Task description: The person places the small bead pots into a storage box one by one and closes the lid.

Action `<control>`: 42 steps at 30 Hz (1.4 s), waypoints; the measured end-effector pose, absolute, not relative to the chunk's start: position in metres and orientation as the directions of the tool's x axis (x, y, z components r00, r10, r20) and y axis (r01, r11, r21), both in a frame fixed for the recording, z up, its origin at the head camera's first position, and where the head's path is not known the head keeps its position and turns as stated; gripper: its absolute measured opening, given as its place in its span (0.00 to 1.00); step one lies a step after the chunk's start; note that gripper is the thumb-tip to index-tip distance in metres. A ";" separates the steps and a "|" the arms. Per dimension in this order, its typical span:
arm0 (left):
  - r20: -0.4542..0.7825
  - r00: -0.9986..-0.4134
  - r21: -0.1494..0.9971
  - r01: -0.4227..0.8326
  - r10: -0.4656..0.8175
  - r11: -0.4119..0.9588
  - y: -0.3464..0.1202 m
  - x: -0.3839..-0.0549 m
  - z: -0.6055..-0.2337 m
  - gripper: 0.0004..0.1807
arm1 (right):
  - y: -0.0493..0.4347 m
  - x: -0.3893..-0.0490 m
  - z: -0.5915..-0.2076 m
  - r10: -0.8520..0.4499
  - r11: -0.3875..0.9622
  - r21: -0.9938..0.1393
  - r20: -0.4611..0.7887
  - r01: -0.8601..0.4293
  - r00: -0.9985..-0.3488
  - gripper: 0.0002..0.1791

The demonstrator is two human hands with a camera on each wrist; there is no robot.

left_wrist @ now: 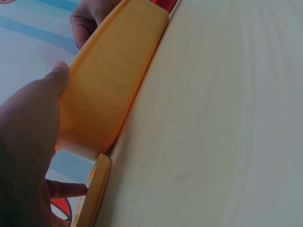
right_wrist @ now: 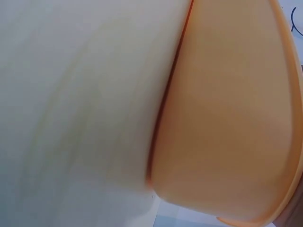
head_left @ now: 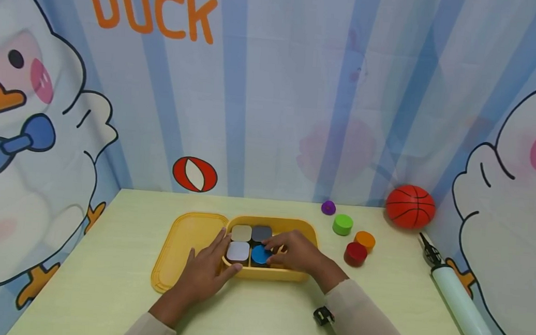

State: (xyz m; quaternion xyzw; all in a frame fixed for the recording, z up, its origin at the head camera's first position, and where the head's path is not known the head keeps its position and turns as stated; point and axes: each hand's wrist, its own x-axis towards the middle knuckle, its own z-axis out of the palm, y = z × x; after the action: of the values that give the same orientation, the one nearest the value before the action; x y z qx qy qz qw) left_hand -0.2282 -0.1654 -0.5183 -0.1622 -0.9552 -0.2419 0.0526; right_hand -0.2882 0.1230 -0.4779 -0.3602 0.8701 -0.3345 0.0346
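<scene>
A yellow box (head_left: 270, 274) with compartments stands on the table, seen from its side in both wrist views. My right hand (head_left: 297, 251) reaches into it from the right, its thumb and fingertips pinching a blue round piece (head_left: 260, 254) in a front compartment. Beside that piece sit a pale square-topped block (head_left: 237, 251), a beige one (head_left: 241, 232) and a dark grey one (head_left: 262, 233). My left hand (head_left: 202, 272) lies against the box's left end, fingers extended and thumb at the front rim. Under this hand, the yellow lid (head_left: 168, 254) is partly hidden.
Right of the box lie a red round piece (head_left: 355, 254), an orange one (head_left: 365, 241), a green one (head_left: 342, 224) and a small purple piece (head_left: 328, 207). Farther right are a red basketball (head_left: 410, 207) and a pale hand pump (head_left: 461, 303). A printed curtain (head_left: 277, 95) hangs behind.
</scene>
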 end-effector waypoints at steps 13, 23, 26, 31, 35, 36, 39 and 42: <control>0.196 -0.938 0.440 0.345 0.286 0.829 -0.167 -0.229 -0.521 0.46 | 0.130 -0.290 -0.480 -0.564 0.541 -0.591 0.273 -0.598 -0.780 0.15; 0.193 -0.940 0.442 0.341 0.283 0.830 -0.167 -0.229 -0.523 0.47 | 0.153 -0.289 -0.473 -0.363 0.543 -0.666 0.362 -0.511 -0.858 0.16; 0.191 -0.939 0.439 0.343 0.287 0.830 -0.167 -0.229 -0.523 0.47 | 0.164 -0.289 -0.474 -0.304 0.559 -0.676 0.372 -0.480 -0.877 0.15; 0.189 -0.942 0.436 0.334 0.278 0.836 -0.169 -0.228 -0.522 0.47 | 0.184 -0.290 -0.476 -0.242 0.553 -0.693 0.398 -0.462 -0.885 0.16; 0.191 -0.941 0.445 0.336 0.278 0.830 -0.169 -0.228 -0.522 0.48 | 0.202 -0.289 -0.479 -0.180 0.576 -0.691 0.413 -0.436 -0.893 0.16; 0.192 -0.940 0.445 0.339 0.281 0.829 -0.169 -0.228 -0.522 0.48 | 0.207 -0.289 -0.480 -0.169 0.582 -0.689 0.417 -0.432 -0.893 0.16; 0.203 -0.937 0.449 0.347 0.284 0.824 -0.168 -0.228 -0.522 0.48 | 0.220 -0.286 -0.482 -0.152 0.594 -0.681 0.426 -0.427 -0.892 0.16; 0.205 -0.938 0.450 0.345 0.280 0.824 -0.166 -0.228 -0.523 0.48 | 0.234 -0.282 -0.484 -0.141 0.602 -0.682 0.422 -0.416 -0.896 0.17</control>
State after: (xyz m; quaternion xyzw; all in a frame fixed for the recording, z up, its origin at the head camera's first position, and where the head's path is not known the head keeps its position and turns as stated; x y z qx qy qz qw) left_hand -0.2280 -0.1663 -0.5233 -0.1640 -0.9527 -0.2475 0.0650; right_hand -0.2818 0.2338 -0.4841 -0.1582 0.8798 -0.4170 -0.1646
